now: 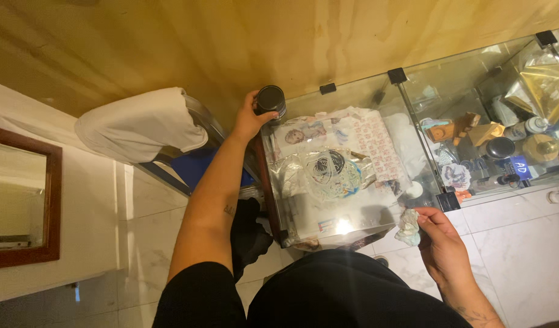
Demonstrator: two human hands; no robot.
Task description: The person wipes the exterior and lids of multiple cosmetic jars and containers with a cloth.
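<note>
My left hand (250, 115) reaches forward and grips a dark round jar with a black lid (271, 100) at the far left corner of a glass display case (328, 91). My right hand (440, 240) hangs at the near right corner of that case, pinching a crumpled whitish cloth or tissue (408, 228). Under the glass top lie stickers, printed sheets and a clear plastic bag (331, 173).
A second glass case (474, 79) to the right holds small bottles, boxes and a gold package (544, 85). A chair with a white cover (140, 124) stands left. A wood-framed mirror (18, 197) leans at far left. Plywood wall behind, white tile floor below.
</note>
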